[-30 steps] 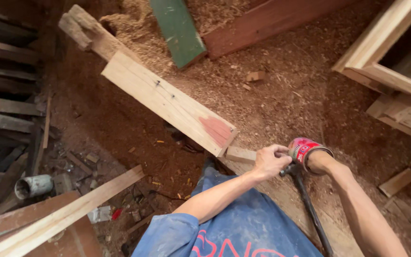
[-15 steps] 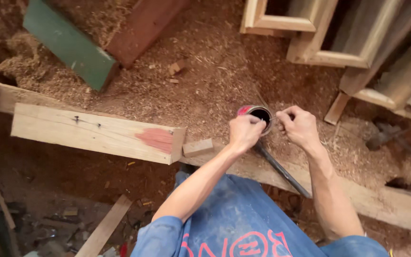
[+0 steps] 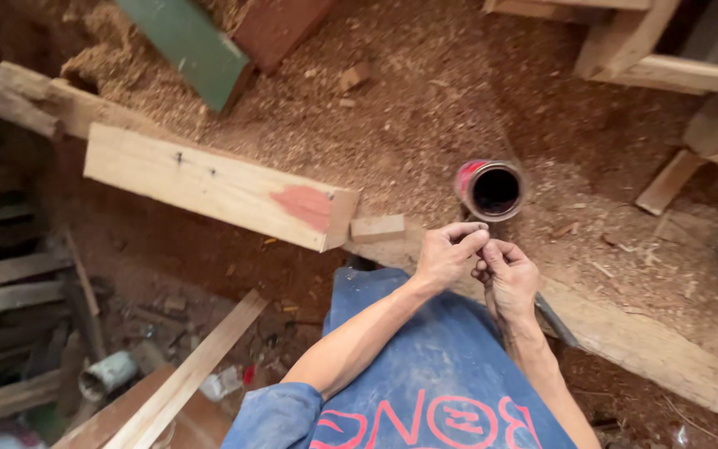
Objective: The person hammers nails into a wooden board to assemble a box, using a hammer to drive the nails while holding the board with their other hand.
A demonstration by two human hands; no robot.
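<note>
My left hand and my right hand meet fingertip to fingertip over a sawdust-covered wooden beam. Both pinch a small thin piece that is too small to make out. An open red tin can with a dark inside stands on the sawdust just beyond the hands, untouched. A dark tool handle lies on the beam under my right wrist. A small wooden block rests left of my left hand.
A pale plank with a reddish patch near its end runs left from the block. A green board and a red-brown board lie at the top. Pale wooden frames stand top right. Scrap planks and a grey pipe end lie lower left.
Both hands have left the can's mouth and drawn back towards me, closing together. The view has shifted, so the can now sits beyond the hands.
</note>
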